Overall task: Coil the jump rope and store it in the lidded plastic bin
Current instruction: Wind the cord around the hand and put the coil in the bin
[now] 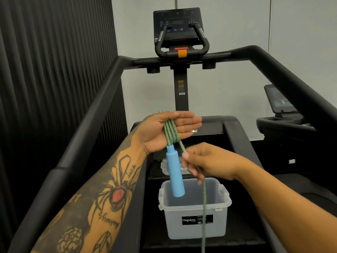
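Observation:
A green-and-blue braided jump rope (171, 132) is wound in several turns around my left hand (169, 131), which is held flat with the palm up and fingers straight. The rope's blue handle (174, 175) hangs down from that palm, over the bin. My right hand (204, 164) pinches the free length of rope just below and to the right of the left hand; the rest of the rope drops past the bin's front and out of view. The clear plastic bin (194, 229), labelled Megabox, stands open on the treadmill belt. Its clear lid (165, 166) lies just behind it.
I stand on a black treadmill. Its side rails (87, 123) run along both sides, and the console (179, 28) with an orange clip rises ahead. A dark ribbed wall is on the left. Another machine (280, 110) stands at the right.

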`<state>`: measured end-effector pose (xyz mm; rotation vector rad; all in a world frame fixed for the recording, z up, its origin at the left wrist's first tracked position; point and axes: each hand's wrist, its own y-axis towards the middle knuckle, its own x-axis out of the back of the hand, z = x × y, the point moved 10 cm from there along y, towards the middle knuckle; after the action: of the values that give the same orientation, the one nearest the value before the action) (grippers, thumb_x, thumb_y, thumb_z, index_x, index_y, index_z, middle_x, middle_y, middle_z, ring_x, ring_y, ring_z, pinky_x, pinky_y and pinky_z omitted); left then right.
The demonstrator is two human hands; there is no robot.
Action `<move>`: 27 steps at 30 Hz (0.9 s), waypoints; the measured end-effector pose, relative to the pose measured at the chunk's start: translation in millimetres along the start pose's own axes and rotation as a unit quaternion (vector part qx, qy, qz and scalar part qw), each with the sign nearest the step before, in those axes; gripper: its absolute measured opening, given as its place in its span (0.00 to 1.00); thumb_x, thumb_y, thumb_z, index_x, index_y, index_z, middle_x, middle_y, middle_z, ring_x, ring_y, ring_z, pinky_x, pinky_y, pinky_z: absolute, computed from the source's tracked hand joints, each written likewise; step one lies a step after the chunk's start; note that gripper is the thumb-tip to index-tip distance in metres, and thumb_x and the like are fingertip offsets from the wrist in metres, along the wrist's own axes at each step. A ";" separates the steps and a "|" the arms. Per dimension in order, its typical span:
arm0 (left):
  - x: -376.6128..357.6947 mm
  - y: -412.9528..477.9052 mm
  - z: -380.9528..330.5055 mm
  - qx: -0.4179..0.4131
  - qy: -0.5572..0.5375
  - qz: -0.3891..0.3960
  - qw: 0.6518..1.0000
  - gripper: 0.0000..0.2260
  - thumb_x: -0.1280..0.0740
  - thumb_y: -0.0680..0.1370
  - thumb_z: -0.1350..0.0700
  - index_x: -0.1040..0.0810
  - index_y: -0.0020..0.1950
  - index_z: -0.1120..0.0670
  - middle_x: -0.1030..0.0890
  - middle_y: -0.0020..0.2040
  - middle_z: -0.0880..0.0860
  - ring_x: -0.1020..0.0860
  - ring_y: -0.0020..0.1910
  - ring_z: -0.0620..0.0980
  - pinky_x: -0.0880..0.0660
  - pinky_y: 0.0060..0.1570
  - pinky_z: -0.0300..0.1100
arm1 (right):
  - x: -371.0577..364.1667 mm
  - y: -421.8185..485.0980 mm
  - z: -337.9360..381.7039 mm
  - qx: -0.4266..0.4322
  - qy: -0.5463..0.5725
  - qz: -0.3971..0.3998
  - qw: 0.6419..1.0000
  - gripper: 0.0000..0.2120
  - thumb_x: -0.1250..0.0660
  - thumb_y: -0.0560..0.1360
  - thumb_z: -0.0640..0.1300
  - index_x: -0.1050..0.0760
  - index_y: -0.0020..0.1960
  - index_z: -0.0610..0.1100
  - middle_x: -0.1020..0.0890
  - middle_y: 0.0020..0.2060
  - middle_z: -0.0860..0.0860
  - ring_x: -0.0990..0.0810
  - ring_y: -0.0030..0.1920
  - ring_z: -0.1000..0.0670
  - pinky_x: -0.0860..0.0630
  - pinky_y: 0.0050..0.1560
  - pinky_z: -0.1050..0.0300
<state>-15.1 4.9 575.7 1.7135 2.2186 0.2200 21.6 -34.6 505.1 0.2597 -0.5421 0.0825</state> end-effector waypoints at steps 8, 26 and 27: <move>1.9 -6.6 23.7 0.079 0.038 0.032 0.996 0.19 0.36 0.73 0.54 0.21 0.57 0.66 0.17 0.53 0.64 0.18 0.52 0.59 0.26 0.60 0.51 | 32.7 -30.6 110.7 0.107 -0.234 -0.075 0.963 0.11 0.35 0.79 0.46 0.23 0.44 0.39 0.23 0.27 0.48 0.23 0.28 0.51 0.25 0.32 0.60; -21.1 -5.0 4.4 0.022 0.007 0.006 1.000 0.18 0.40 0.75 0.52 0.17 0.46 0.64 0.15 0.46 0.63 0.16 0.46 0.58 0.18 0.45 0.48 | 64.8 43.6 57.6 0.089 0.159 -0.070 0.981 0.10 0.36 0.80 0.44 0.24 0.43 0.39 0.22 0.36 0.47 0.23 0.38 0.50 0.23 0.41 0.60; -19.4 -4.2 1.6 0.012 -0.004 -0.001 1.000 0.18 0.40 0.75 0.51 0.17 0.46 0.64 0.15 0.45 0.62 0.16 0.46 0.57 0.18 0.44 0.48 | 63.0 44.1 56.2 0.086 0.164 -0.061 0.981 0.09 0.37 0.80 0.44 0.23 0.46 0.39 0.22 0.38 0.45 0.23 0.41 0.48 0.23 0.44 0.58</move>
<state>-14.1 -14.9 576.1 1.7227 2.2257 0.1862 40.9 -6.5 594.0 0.4393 -0.1891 0.0512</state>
